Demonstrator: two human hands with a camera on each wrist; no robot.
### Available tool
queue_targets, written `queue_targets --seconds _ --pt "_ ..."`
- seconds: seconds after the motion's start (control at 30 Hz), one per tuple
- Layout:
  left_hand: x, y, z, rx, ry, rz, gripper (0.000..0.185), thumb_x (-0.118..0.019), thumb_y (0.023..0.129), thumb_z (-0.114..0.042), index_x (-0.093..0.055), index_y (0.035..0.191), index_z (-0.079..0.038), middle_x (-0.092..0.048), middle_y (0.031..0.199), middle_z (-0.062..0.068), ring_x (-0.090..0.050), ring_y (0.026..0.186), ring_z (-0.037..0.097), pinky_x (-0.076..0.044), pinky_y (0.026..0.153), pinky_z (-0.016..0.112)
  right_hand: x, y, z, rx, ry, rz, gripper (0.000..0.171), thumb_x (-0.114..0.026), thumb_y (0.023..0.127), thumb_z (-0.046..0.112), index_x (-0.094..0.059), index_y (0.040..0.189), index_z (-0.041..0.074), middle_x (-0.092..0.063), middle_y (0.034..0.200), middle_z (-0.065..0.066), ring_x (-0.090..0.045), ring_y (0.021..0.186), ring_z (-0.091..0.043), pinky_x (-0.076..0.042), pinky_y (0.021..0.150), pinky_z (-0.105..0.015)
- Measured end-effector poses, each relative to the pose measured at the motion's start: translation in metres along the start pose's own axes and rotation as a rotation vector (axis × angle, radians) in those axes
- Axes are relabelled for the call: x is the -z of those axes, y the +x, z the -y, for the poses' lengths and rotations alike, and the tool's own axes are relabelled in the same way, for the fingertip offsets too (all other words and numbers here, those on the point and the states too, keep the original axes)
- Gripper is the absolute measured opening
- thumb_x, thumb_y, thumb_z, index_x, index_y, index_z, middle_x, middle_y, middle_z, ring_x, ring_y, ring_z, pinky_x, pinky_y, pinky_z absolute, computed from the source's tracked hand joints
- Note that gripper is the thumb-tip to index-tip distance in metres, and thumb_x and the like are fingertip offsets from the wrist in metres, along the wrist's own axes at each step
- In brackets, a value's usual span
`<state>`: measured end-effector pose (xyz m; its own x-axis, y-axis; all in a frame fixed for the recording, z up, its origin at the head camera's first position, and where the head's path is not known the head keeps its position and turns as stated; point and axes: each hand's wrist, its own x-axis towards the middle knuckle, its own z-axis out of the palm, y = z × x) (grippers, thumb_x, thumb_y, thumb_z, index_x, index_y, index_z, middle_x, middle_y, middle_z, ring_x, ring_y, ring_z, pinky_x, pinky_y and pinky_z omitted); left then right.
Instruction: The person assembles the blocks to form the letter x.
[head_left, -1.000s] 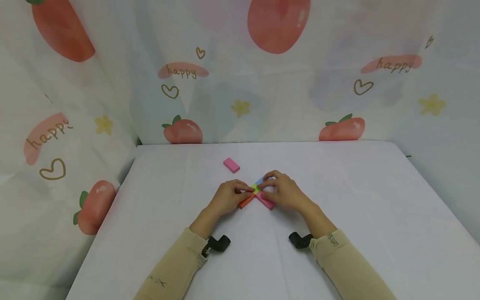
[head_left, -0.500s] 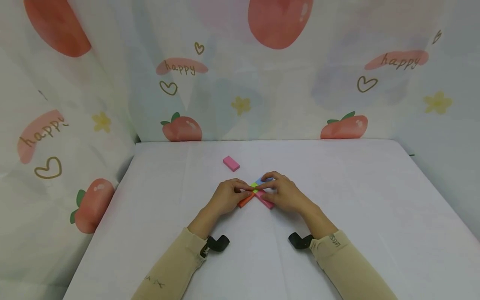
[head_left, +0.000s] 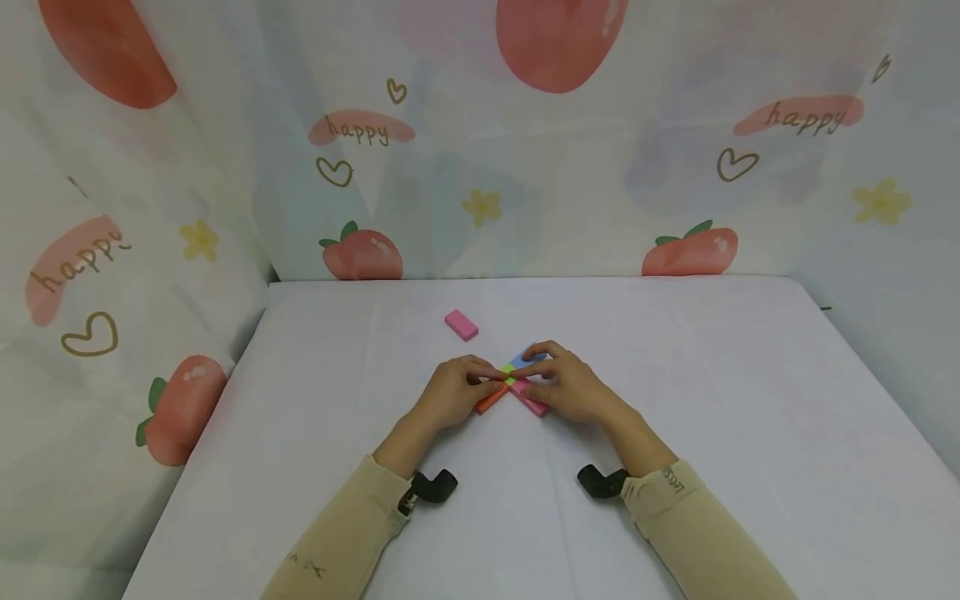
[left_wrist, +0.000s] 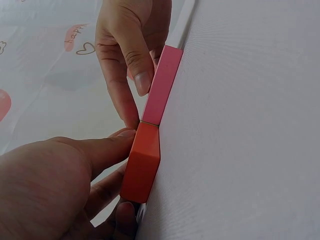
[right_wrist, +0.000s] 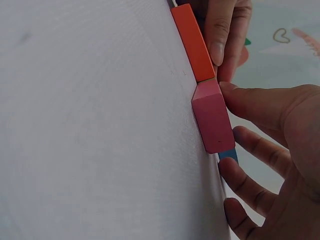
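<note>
Coloured blocks lie together on the white tabletop, fanning out from a small green piece [head_left: 507, 369]. An orange block [head_left: 491, 402] points toward the near left, a pink block [head_left: 536, 407] toward the near right, and a blue block [head_left: 519, 361] toward the far right. My left hand [head_left: 452, 392] has its thumb on the orange block and its index fingertip at the green piece. With its thumb against the pink block, my right hand [head_left: 573, 387] reaches its index fingertip to the green piece; another finger rests by the blue block. The hands partly hide the blocks.
A loose pink block [head_left: 461, 325] lies farther back, left of the joined blocks. A printed cloth [head_left: 480, 167] hangs behind the table [head_left: 675, 350] and along its left side. Black wrist mounts [head_left: 435, 487] project inward from both sleeves.
My right index finger has shifted toward the near left and now meets the left index fingertip over the green piece. The blocks hold their places, while the head view has tilted slightly.
</note>
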<state>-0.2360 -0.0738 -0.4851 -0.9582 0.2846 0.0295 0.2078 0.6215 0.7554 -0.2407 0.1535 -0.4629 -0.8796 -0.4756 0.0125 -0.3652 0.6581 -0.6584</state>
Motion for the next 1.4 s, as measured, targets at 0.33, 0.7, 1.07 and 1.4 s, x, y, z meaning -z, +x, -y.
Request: queue_targets --seconds 0.33,0.7,1.07,1.4 --pt "0.0009 -0.0002 -0.0001 -0.013 0.001 0.001 0.015 -0.071 0.088 -0.033 -0.076 0.102 -0.034 -0.066 0.106 -0.016 -0.056 0.089 0.008 -0.046 0.077 0.028 -0.0019 0.0013 -0.0037 -0.004 0.036 -0.004 0.028 -0.073 0.087 0.026 -0.072 0.115 0.026 -0.048 0.135 0.002 -0.045 0.128 -0.03 -0.039 0.1 -0.054" --pt "-0.0004 0.0 0.001 -0.009 0.0 -0.001 0.015 -0.071 0.088 -0.034 -0.076 0.101 -0.034 -0.066 0.106 -0.016 -0.056 0.087 0.009 -0.046 0.075 0.028 -0.0026 0.0017 -0.0055 -0.006 0.033 0.001 0.028 -0.072 0.088 0.027 -0.072 0.116 0.026 -0.047 0.136 0.002 -0.044 0.128 -0.029 -0.038 0.101 -0.054" --pt "0.0009 0.0007 0.0005 -0.011 0.002 -0.001 0.014 -0.071 0.088 -0.035 -0.076 0.101 -0.034 -0.066 0.107 -0.016 -0.057 0.089 0.008 -0.047 0.077 0.028 -0.0008 0.0021 -0.0035 -0.01 0.037 0.006 0.029 -0.072 0.088 0.028 -0.072 0.116 0.027 -0.048 0.137 0.002 -0.045 0.129 -0.03 -0.038 0.101 -0.054" --pt "0.0007 0.0004 0.0016 -0.002 0.003 -0.001 0.014 -0.07 0.088 -0.037 -0.077 0.1 -0.034 -0.066 0.106 -0.016 -0.057 0.091 0.007 -0.046 0.078 0.029 -0.0026 0.0028 -0.0093 -0.011 0.052 0.008 0.029 -0.073 0.087 0.029 -0.072 0.116 0.026 -0.047 0.136 0.003 -0.046 0.127 -0.029 -0.038 0.1 -0.053"
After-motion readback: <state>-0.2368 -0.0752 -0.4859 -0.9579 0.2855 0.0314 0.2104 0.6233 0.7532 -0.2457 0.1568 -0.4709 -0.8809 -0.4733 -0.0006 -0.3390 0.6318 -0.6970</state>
